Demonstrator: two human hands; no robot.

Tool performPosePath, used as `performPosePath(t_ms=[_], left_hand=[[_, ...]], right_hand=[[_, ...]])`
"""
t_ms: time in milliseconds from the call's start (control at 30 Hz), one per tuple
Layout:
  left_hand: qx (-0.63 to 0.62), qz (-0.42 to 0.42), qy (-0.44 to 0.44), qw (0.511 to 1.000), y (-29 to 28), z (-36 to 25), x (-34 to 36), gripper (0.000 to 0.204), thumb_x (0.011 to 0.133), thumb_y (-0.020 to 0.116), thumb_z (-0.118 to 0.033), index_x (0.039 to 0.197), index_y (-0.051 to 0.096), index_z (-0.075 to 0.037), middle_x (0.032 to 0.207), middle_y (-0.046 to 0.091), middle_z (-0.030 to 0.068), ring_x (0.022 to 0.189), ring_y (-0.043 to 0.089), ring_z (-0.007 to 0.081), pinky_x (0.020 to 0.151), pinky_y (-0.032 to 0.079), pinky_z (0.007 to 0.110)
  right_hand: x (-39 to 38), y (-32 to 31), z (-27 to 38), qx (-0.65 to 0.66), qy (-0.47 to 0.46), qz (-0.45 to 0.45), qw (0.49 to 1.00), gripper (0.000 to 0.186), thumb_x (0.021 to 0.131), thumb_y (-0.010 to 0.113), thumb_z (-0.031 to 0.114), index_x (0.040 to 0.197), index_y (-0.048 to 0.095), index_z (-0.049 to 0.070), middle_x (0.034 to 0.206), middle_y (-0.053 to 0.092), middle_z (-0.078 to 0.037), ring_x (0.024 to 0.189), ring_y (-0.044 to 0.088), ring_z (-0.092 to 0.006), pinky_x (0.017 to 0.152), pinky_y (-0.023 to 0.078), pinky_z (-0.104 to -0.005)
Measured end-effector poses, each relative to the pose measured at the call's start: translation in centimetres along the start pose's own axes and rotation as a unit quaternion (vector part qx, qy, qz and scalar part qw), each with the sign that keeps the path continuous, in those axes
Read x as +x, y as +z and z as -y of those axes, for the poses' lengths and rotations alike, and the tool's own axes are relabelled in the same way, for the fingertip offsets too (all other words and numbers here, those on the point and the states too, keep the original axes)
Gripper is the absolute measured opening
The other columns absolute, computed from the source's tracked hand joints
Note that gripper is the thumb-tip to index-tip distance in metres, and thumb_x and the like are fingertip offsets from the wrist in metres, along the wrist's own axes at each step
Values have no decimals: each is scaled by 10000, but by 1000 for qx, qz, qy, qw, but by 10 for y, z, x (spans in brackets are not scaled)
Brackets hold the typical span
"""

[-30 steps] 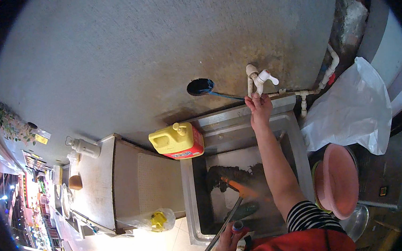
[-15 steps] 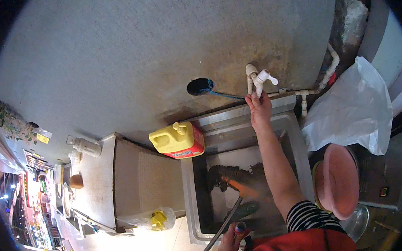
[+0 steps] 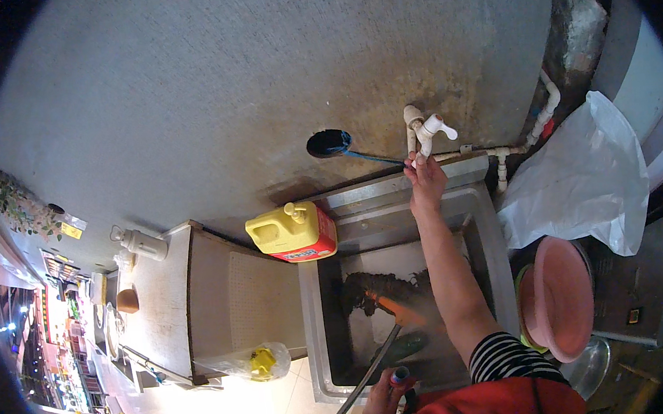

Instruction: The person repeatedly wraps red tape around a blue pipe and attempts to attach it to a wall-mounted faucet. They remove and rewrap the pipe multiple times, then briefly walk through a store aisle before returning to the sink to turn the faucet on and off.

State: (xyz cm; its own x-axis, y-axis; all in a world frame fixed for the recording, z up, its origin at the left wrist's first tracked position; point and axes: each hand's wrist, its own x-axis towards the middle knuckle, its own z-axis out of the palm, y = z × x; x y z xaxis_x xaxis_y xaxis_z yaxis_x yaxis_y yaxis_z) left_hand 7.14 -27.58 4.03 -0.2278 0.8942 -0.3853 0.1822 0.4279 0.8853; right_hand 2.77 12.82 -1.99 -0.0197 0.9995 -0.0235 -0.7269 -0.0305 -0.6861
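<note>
My right hand (image 3: 428, 186) reaches across the sink (image 3: 467, 200) to the white wall tap (image 3: 424, 131), its fingers closed around the spout's lower end. At the bottom, my left hand (image 3: 378, 406) is closed around a short tube-like thing with a round bluish-red end (image 3: 399, 374); its kind is unclear. The mop's dark pole (image 3: 361, 384) runs right beside that hand; whether the fingers also grip it is hidden. In the metal sink lies the mop's orange head (image 3: 394, 309) with dark, wet strands (image 3: 376, 283). A dark green object (image 3: 411, 345) lies near it.
A yellow jug (image 3: 295, 233) with a red label stands on the sink's left rim. Left of that is a worktop (image 3: 151, 291). Pink basins (image 3: 563, 298) and a white plastic sack (image 3: 578, 180) are at the right. A blue cord (image 3: 374, 157) runs from a wall hole.
My right hand stays at the tap spout, its fingers shifted slightly. The left hand and the mop look almost unmoved.
</note>
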Motion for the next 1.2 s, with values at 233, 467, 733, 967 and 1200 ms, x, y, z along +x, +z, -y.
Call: performPosePath(t_ms=[233,467,733,967,1200], left_hand=[[9,7,-26,1000,2,3,0,289,891,507,-181,1123,407,-41,960,626,171,927,600,352,733,480,390],[6,14,-14,1000,3,7,1,341,873,541,-173,1156,401,-47,967,609,193,936,594,360,736,473,396],[22,-9,-39,999,5,6,-4,340,880,529,-194,1157,395,-48,968,604,203,943,585,372,748,465,395],[19,14,-23,999,4,7,-1,337,883,519,-203,1154,393,-48,962,597,221,942,568,405,739,463,411],[12,-1,20,1000,8,9,1,321,885,518,-203,1144,405,-49,958,597,217,931,568,413,725,462,423]], right_hand=[[7,-10,13,132,35,143,980,317,878,565,210,1125,509,20,1015,598,-88,895,604,-195,725,500,-281],[9,2,20,17,57,90,994,256,827,634,225,979,529,47,895,594,-44,799,604,-145,646,488,-239],[11,-2,17,-117,121,66,983,287,785,673,262,941,530,68,778,528,17,620,503,-80,542,417,-210],[1,-24,19,-21,48,142,988,284,878,567,200,1123,548,58,819,564,25,715,516,-65,655,422,-209],[9,-32,22,-181,-44,106,977,234,868,576,176,1060,574,42,812,584,12,696,518,-57,599,420,-207]])
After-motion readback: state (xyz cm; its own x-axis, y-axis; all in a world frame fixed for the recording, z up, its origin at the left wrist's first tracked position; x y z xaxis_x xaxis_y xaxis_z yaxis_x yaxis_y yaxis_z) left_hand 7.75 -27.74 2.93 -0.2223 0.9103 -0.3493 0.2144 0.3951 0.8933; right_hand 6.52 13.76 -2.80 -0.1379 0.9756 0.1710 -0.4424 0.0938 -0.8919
